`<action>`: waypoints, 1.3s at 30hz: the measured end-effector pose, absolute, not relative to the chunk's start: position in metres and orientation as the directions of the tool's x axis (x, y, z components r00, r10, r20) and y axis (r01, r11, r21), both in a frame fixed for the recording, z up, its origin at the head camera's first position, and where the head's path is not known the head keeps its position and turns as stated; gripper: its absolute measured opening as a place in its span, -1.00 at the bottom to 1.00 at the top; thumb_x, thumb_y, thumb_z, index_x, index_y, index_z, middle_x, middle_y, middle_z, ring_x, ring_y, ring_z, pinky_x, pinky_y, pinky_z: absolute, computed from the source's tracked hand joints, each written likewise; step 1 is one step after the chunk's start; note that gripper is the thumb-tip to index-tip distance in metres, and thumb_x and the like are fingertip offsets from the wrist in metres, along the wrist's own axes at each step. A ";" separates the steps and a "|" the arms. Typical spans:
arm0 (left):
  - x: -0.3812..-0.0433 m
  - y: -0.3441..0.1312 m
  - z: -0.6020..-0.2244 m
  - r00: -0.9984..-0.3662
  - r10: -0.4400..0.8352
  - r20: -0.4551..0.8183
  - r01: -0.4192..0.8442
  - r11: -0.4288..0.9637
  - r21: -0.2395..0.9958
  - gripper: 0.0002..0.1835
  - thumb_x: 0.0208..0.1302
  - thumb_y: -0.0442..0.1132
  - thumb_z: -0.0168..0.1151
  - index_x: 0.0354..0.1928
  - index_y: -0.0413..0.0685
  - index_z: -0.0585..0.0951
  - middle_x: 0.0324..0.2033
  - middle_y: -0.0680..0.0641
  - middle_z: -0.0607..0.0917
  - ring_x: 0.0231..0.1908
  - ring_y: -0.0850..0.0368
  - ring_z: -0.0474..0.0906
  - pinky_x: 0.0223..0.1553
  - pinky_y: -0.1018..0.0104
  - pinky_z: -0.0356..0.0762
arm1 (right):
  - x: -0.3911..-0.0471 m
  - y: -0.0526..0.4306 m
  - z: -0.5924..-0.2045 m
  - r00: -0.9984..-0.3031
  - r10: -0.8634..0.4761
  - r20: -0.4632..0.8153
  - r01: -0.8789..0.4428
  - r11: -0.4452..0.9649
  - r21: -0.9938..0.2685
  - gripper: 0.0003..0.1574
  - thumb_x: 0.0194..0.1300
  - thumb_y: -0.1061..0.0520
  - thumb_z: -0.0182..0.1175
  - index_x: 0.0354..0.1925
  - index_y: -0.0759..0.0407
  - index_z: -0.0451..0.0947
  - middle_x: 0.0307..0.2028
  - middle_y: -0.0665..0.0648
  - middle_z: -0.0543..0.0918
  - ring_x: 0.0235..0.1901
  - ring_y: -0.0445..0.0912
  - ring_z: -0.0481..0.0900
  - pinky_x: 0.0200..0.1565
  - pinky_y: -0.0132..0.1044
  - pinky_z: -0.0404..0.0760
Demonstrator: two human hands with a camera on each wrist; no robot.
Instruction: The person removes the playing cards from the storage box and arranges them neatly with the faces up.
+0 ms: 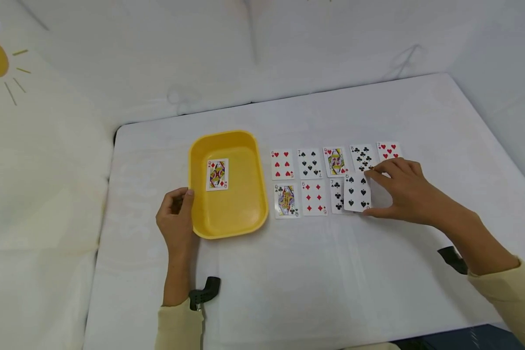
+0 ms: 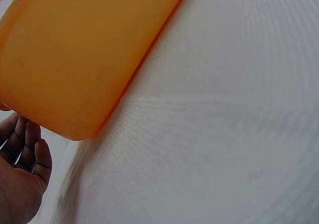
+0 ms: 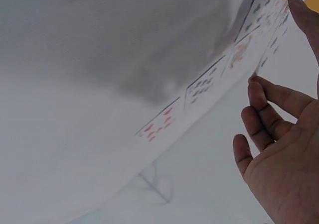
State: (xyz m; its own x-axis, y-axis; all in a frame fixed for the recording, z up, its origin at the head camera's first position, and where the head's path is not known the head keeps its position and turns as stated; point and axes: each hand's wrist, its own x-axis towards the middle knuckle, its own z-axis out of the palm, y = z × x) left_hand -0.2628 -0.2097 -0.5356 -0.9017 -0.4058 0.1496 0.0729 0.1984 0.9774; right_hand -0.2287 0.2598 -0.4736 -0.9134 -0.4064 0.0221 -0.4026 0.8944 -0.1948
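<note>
My right hand (image 1: 413,194) pinches the six of spades playing card (image 1: 356,193) by its right side, between thumb and fingertips. This card is slightly tilted above the table and covers part of the seven of clubs (image 1: 336,199). In the right wrist view the thumb and forefinger hold the card edge-on while the other fingers curl loosely. At the left, my left hand (image 1: 176,214) holds the left rim of a yellow tray (image 1: 257,194), thumb at the rim. Inside the tray lies the queen of diamonds (image 1: 217,174), face up.
Several face-up cards lie in two rows right of the tray. The back row has the six of hearts (image 1: 282,165) and seven of hearts (image 1: 388,150) at its ends. In front lie the queen of clubs (image 1: 286,201) and six of diamonds (image 1: 314,198). White cloth (image 1: 288,282) covers the table.
</note>
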 end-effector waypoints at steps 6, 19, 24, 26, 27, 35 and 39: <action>-0.263 -0.209 -0.535 -0.901 -0.408 0.146 0.064 0.210 0.976 -0.66 0.36 -0.04 0.32 -0.08 -0.20 0.69 -0.28 -0.04 0.66 -0.29 0.07 0.51 -0.23 0.39 0.48 | -0.226 0.275 -0.477 -0.927 -0.375 -0.018 -0.364 0.909 -0.202 0.01 -0.18 -0.22 0.62 0.15 0.26 0.55 0.03 0.23 0.47 0.18 0.26 0.24 0.08 0.21 0.16; -0.259 -0.204 -0.523 -0.903 -0.413 0.116 0.031 0.206 0.978 -0.71 0.39 -0.20 0.27 -0.04 -0.32 0.65 -0.32 0.05 0.63 -0.31 0.13 0.48 -0.25 0.42 0.46 | -0.229 0.294 -0.484 -0.935 -0.339 -0.099 -0.314 0.926 -0.210 0.06 -0.18 -0.18 0.64 0.21 0.28 0.52 0.06 0.26 0.43 0.21 0.28 0.18 0.13 0.24 0.13; -0.260 -0.204 -0.523 -0.903 -0.412 0.121 0.038 0.204 0.978 -0.70 0.38 -0.16 0.29 -0.05 -0.28 0.67 -0.30 0.02 0.65 -0.30 0.11 0.50 -0.24 0.42 0.47 | -0.229 0.295 -0.486 -0.934 -0.336 -0.122 -0.307 0.928 -0.210 0.07 -0.17 -0.18 0.63 0.22 0.29 0.51 0.06 0.26 0.43 0.21 0.28 0.18 0.13 0.23 0.13; -0.262 -0.207 -0.530 -0.901 -0.415 0.128 0.047 0.200 0.979 -0.70 0.37 -0.13 0.30 -0.06 -0.24 0.68 -0.29 0.02 0.65 -0.30 0.11 0.51 -0.24 0.41 0.48 | -0.229 0.294 -0.488 -0.933 -0.338 -0.128 -0.307 0.928 -0.210 0.06 -0.16 -0.18 0.63 0.22 0.29 0.51 0.06 0.26 0.44 0.20 0.29 0.19 0.13 0.22 0.14; -0.263 -0.208 -0.533 -0.900 -0.416 0.134 0.053 0.199 0.979 -0.70 0.36 -0.12 0.31 -0.06 -0.23 0.69 -0.29 0.02 0.65 -0.30 0.12 0.51 -0.24 0.42 0.47 | -0.229 0.294 -0.488 -0.932 -0.338 -0.131 -0.307 0.929 -0.208 0.06 -0.16 -0.17 0.63 0.23 0.30 0.51 0.06 0.26 0.44 0.20 0.29 0.19 0.12 0.22 0.14; -0.261 -0.211 -0.534 -0.896 -0.424 0.133 0.049 0.203 0.978 -0.67 0.35 -0.06 0.33 -0.07 -0.19 0.69 -0.28 -0.02 0.66 -0.29 0.09 0.52 -0.23 0.39 0.48 | -0.230 0.294 -0.490 -0.932 -0.330 -0.149 -0.301 0.935 -0.187 0.10 -0.13 -0.25 0.60 0.25 0.32 0.49 0.07 0.27 0.43 0.21 0.29 0.18 0.12 0.22 0.13; -0.263 -0.209 -0.536 -0.898 -0.419 0.137 0.058 0.195 0.979 -0.67 0.35 -0.05 0.33 -0.08 -0.18 0.70 -0.28 -0.03 0.66 -0.29 0.07 0.51 -0.24 0.38 0.48 | -0.228 0.293 -0.488 -0.936 -0.338 -0.099 -0.316 0.930 -0.187 0.08 -0.11 -0.25 0.59 0.24 0.29 0.50 0.09 0.28 0.43 0.21 0.28 0.18 0.12 0.22 0.13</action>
